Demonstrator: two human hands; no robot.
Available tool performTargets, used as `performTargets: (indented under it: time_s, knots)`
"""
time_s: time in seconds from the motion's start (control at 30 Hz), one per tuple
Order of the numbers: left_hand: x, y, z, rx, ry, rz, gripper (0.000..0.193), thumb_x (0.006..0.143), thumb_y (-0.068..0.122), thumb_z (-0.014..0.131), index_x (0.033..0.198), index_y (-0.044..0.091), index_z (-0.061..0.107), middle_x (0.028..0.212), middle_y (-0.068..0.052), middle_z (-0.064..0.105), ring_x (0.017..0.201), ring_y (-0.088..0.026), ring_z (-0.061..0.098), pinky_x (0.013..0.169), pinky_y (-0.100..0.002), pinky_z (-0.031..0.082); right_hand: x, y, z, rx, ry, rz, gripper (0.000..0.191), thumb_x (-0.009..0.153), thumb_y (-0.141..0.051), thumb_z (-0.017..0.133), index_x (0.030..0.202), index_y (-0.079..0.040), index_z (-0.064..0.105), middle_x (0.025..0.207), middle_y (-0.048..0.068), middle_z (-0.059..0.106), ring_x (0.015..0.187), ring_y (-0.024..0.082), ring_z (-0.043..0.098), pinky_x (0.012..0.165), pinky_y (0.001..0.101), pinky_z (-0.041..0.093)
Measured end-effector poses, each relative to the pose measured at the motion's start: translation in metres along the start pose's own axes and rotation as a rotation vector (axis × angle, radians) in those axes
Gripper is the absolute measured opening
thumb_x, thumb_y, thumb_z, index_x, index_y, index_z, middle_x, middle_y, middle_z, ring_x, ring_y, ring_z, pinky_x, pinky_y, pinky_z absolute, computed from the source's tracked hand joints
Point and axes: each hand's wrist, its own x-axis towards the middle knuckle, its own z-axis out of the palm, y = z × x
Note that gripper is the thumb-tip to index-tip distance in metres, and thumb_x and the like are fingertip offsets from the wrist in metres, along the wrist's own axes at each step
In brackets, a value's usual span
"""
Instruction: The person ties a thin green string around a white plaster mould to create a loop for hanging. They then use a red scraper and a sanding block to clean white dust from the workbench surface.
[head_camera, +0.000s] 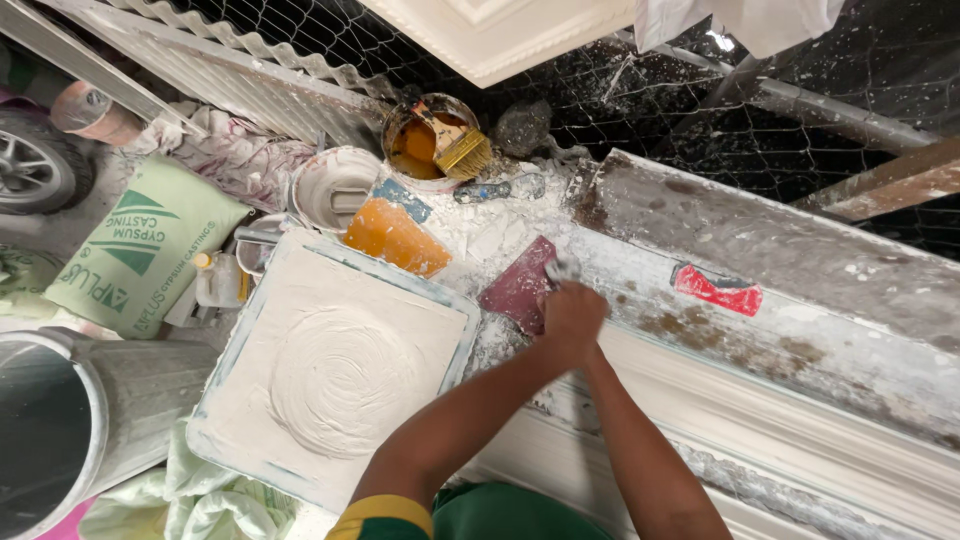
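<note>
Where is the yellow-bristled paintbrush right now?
Head view, top centre: the yellow-bristled paintbrush rests across the round tin of amber liquid, right of the white bucket.

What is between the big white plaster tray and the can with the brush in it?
In the head view, an orange scraper lies between the plaster tray and the brush can, on the plaster-spattered bench.

— Where does the one view sit?
— On the person's head, looking almost straight down the forearms at the bench (800, 300), close in.
— What fills the frame?
— The square tray of white plaster (330, 370) lies near left, the paint can (425, 140) far centre, and the long white moulding (800, 440) runs off near right.
— Any second view?
— None, so nothing overlaps.
</note>
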Motion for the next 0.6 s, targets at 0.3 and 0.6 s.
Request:
performTargets:
  time_s: [0.3, 0.6]
  knots:
    - [-0.034, -0.111, -0.025, -0.688, 0.302, -0.273, 0.03, 0.101, 0.016, 0.059, 0.129, 0.009, 0.062, 0.109, -0.022, 0.073, 0.097, -0.041, 0.071, 0.085, -0.05, 0.056, -0.01, -0.009, -0.023, 0.107, -0.011, 0.13, 0.022, 0.108, -0.023, 0.06, 0.099, -0.004, 0.063, 0.096, 0.01, 0.059, 0.086, 0.024, 0.058, 0.08, 0.0424, 0.052]
    - [-0.111, -0.104, 0.017, -0.734, 0.383, -0.356, 0.033, 0.106, 0.011, 0.05, 0.137, 0.003, 0.056, 0.104, -0.022, 0.073, 0.088, -0.039, 0.072, 0.076, -0.051, 0.058, -0.028, 0.005, -0.01, -0.504, 0.191, -0.387, 0.032, 0.077, -0.006, 0.076, 0.107, -0.017, 0.076, 0.123, 0.004, 0.061, 0.119, 0.03, 0.049, 0.099, 0.047, 0.039]
